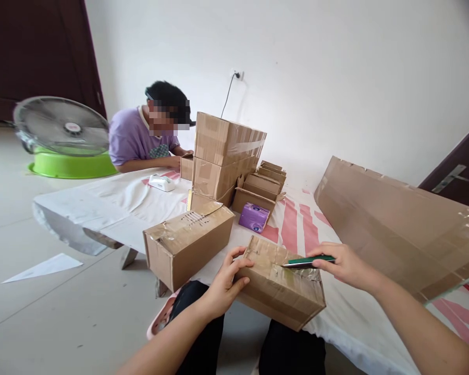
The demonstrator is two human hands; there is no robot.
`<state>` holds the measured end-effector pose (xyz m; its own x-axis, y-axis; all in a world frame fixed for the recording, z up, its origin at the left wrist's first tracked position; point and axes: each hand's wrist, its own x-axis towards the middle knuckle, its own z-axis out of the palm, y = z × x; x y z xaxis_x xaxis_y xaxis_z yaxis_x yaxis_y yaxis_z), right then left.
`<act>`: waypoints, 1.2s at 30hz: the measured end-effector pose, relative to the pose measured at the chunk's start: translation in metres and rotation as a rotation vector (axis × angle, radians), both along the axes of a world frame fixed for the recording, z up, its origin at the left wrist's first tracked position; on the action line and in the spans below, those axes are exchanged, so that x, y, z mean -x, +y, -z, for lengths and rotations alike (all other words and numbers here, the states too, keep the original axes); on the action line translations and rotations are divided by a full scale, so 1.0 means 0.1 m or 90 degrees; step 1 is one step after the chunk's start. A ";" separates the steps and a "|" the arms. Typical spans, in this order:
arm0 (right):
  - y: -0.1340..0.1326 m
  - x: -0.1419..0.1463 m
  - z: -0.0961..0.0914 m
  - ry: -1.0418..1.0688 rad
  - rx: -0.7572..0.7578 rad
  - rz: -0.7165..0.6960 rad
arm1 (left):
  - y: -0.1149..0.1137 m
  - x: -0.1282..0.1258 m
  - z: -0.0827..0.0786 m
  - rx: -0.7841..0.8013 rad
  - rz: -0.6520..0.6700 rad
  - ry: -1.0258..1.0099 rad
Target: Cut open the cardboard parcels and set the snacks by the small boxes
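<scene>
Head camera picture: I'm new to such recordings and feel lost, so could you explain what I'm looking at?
There is no machine here. One camera, worn on a person's head, looks forward and down, so the two bare hands in front are the wearer's own. The left hand rests on one end of a taped cardboard box. The right hand holds a green knife, its tip at the box's top. On the cloth-covered table are another long box, stacked boxes and a purple packet. Beyond sits someone else in a purple shirt.
</scene>
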<state>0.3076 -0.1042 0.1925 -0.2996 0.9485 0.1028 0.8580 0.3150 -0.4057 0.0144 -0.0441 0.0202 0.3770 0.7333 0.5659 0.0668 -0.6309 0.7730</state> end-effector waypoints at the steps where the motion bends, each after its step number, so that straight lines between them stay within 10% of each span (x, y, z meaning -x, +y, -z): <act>1: -0.05 -0.10 -0.02 0.031 -0.003 0.032 | -0.01 0.00 0.00 0.001 0.004 0.000; 9: -0.39 -1.00 0.49 0.232 -0.111 0.359 | 0.06 0.02 -0.22 0.008 -0.006 -0.004; 15: -0.51 -1.28 1.44 0.150 -0.050 0.408 | 0.29 -0.14 -0.55 0.085 -0.096 -0.004; 19: -0.58 -1.27 1.72 0.052 -0.016 0.381 | 0.38 -0.24 -0.66 0.221 -0.084 -0.039; 26: -0.20 -0.95 1.21 -0.001 -0.101 0.358 | 0.35 -0.27 -0.59 0.314 -0.085 -0.104; 32: 0.28 0.35 0.49 0.080 -0.247 0.112 | 0.32 -0.34 -0.59 0.331 -0.080 -0.149; 36: 0.50 1.05 0.40 0.085 -0.190 0.003 | 0.30 -0.33 -0.60 0.310 -0.076 -0.157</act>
<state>0.2022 -0.0543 0.1521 -0.2610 0.8715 0.4152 0.8047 0.4339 -0.4051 0.0476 -0.0144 0.0805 0.1741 0.9618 0.2112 -0.1034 -0.1954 0.9752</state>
